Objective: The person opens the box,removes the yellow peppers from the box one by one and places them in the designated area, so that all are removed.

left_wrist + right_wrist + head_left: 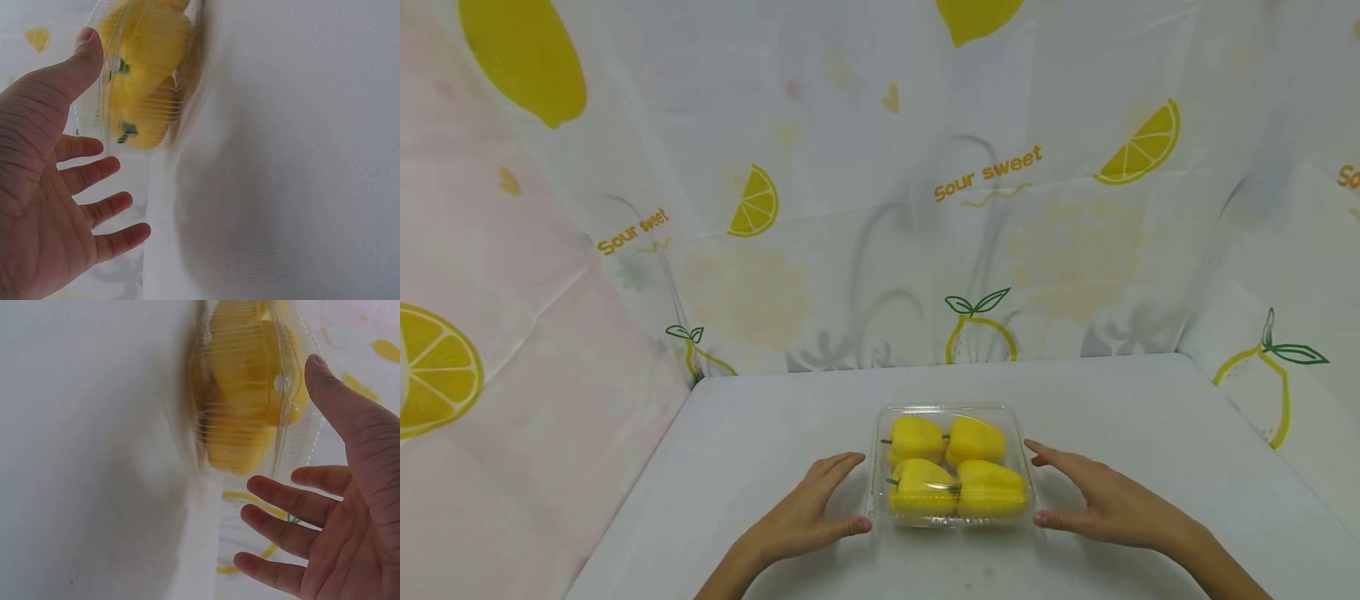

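A clear plastic clamshell box (951, 407) sits on the white table with several yellow bell peppers (917, 439) with green stems inside. Its lid appears closed. At the box's left side is my left hand (808, 515), fingers spread and thumb near the front left corner. My right hand (1112, 504) mirrors it at the right side, its fingers spread too. In the left wrist view, the left thumb (86, 65) overlaps the box's edge; whether it touches cannot be told. A small gap shows between the right thumb (325, 384) and the box's rim.
The white tabletop (760, 417) stretches around the box and ends at a back wall of hanging cloth (850, 275) printed with lemons and words. More printed cloth hangs at the left (512, 467) and right (1315, 417) sides.
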The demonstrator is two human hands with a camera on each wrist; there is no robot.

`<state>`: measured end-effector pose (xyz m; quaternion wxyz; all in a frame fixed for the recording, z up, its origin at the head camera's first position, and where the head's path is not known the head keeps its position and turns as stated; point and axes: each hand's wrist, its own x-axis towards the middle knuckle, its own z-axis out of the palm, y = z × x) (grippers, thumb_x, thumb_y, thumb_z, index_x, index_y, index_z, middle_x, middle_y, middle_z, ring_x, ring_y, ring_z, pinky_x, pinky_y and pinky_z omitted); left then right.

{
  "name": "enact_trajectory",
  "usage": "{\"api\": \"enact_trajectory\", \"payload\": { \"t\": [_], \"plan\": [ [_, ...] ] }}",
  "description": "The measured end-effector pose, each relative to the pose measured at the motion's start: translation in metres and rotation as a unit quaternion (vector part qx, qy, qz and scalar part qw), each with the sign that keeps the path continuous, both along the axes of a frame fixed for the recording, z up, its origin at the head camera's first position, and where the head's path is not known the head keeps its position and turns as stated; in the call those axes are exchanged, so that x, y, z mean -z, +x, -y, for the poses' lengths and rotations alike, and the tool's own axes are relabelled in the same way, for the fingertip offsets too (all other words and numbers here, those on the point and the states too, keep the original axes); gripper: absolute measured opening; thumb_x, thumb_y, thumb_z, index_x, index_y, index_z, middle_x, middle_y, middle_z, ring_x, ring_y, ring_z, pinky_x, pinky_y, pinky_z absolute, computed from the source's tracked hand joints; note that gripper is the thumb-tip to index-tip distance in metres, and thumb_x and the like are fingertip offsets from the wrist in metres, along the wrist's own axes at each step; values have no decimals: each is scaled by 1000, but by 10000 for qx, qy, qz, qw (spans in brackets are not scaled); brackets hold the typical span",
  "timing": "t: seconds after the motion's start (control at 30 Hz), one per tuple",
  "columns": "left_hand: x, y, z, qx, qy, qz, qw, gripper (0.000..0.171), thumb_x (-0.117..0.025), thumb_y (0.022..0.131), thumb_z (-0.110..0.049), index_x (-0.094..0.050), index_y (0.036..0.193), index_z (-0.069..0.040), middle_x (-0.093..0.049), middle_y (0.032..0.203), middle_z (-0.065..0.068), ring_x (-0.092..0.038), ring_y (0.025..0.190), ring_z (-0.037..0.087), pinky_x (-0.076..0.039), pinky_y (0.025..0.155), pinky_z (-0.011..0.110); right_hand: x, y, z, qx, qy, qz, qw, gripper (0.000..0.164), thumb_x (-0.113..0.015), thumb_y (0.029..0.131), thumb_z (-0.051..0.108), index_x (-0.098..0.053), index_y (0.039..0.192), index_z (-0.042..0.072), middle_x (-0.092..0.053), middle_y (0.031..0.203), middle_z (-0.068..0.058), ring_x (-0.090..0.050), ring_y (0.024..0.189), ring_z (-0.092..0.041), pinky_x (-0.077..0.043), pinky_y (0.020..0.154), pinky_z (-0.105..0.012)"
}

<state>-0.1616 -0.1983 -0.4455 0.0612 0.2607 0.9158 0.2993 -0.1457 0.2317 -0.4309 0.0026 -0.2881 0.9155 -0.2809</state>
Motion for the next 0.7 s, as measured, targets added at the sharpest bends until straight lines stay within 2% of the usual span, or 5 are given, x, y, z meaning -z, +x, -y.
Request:
{"api": "enact_trajectory", "payload": {
  "t": [0.17,0.47,0.7],
  "plan": [
    [1,0,-1,40,38,-16,10000,89,-73,82,-56,-36,152,-16,-35,153,6,-32,139,28,-35,105,58,3,-2,1,-77,-34,272,9996,80,-67,89,52,-37,152,12,-60,130,-2,-57,117,-29,-49,89,-53],
    [6,-1,-2,90,28,-70,9999,95,-76,77,-58,-36,151,-14,-37,151,8,-34,138,29,-36,104,56,7,-2,1,-117,25,33,9999,77,-64,90,55,-44,148,9,-62,127,4,-58,116,-22,-50,90,-47],
    [7,-1,-4,105,67,-129,9998,92,-75,77,-57,-36,151,-17,-38,150,5,-35,138,27,-36,105,54,8,-2,1,-149,12,165,9998,74,-62,92,53,-43,148,8,-63,125,3,-59,115,-22,-51,88,-47]
  ]
}}
